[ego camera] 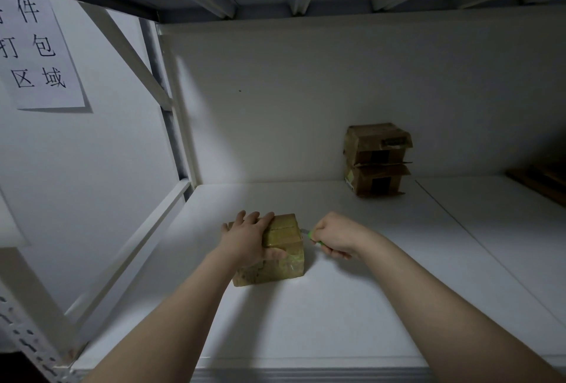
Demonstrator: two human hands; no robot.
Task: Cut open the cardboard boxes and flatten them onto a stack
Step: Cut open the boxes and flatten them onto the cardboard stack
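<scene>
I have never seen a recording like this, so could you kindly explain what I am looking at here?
There is no machine here: a person wears a camera on the head, looking forward and down, so the two bare arms reaching in are that person's own. The single picture comes from that camera. On the white shelf sits a small taped cardboard box. The left hand presses on its top to steady it, while the right hand grips a green-handled cutter, its blade at the box's right edge. At the back right two more boxes stand stacked, and a paper sign hangs on the left wall.
</scene>
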